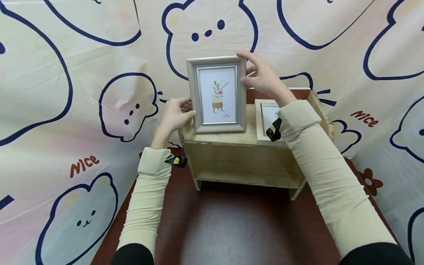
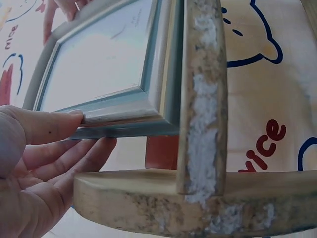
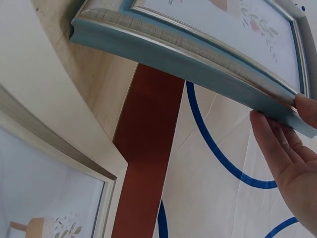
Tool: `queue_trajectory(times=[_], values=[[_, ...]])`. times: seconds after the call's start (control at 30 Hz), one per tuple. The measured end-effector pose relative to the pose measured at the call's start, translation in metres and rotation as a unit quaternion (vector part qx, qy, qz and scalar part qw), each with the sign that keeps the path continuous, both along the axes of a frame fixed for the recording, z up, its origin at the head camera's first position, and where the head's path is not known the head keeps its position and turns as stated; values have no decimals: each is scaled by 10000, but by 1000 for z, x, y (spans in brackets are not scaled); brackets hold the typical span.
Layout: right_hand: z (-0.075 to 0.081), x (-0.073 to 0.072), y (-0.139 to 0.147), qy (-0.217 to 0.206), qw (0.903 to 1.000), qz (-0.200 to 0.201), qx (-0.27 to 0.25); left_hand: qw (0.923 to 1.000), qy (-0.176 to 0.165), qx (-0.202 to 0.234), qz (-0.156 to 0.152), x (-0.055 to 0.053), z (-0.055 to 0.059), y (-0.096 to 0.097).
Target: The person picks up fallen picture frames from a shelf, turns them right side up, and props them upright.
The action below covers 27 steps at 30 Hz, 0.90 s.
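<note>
A picture frame [image 1: 217, 127] with a silvery, blue-grey border and a potted-plant print stands upright on the wooden shelf [image 1: 225, 139], near its left end. My left hand [image 1: 175, 115] grips the frame's lower left edge, thumb in front and fingers behind, as the left wrist view shows with the frame's side [image 2: 124, 115]. At the upper right edge, my right hand [image 1: 263, 75] holds the frame between thumb and fingers, one finger reaching over the top corner. In the right wrist view the frame's blue-grey side [image 3: 173, 72] meets the right fingers [image 3: 277, 148].
A second, cream picture frame [image 1: 260, 121] lies on the shelf at right, partly hidden by my right wrist. The shelf's raised right side [image 1: 321, 110] stands beyond it. Below is a dark red-brown table [image 1: 238, 221]; a bear-print cloth [image 1: 132, 59] hangs behind.
</note>
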State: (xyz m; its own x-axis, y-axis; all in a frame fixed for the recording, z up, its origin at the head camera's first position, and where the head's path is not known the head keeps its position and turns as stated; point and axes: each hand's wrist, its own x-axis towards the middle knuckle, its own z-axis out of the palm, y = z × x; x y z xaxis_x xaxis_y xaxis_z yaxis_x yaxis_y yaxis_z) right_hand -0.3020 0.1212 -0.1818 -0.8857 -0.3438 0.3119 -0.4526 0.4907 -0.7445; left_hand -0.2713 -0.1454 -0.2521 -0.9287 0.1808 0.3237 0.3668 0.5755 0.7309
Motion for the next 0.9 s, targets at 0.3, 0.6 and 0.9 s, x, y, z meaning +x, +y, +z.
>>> queue_trajectory(times=[0.3, 0.6, 0.9], values=[[-4, 8, 1, 116, 9999, 78, 17, 9996, 207, 134, 133, 2, -7, 0], [-7, 23, 30, -119, 9977, -614, 274, 9624, 2473, 1062, 359, 30, -14, 15], [-11, 31, 75, -1158, 9809, -1305, 856, 9767, 1776, 1085, -525, 52, -27, 56]])
